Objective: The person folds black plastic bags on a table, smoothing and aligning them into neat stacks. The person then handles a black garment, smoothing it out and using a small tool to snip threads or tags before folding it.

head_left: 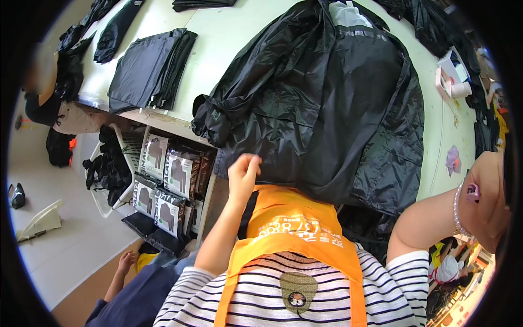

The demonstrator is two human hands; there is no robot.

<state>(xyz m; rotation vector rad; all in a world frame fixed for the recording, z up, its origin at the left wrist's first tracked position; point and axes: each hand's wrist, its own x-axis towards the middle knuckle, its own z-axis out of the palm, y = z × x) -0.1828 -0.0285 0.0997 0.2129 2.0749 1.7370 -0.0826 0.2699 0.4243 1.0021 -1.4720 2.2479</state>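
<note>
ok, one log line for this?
left hand: curled, by glossy black jacket; right hand: raised, grip unclear; jacket: spread across pale-green table

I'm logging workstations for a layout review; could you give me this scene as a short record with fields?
Left hand: left hand with fingers curled, at the lower edge of the black jacket; contact unclear
Right hand: right hand raised at the right rim, away from the jacket; grip unclear
Jacket: spread out, sleeve bunched at left
Table: pale table, with a stack of folded black garments left of the jacket
Below table: packaged garments, at left
Worn: orange apron, striped top, bead bracelet
</note>
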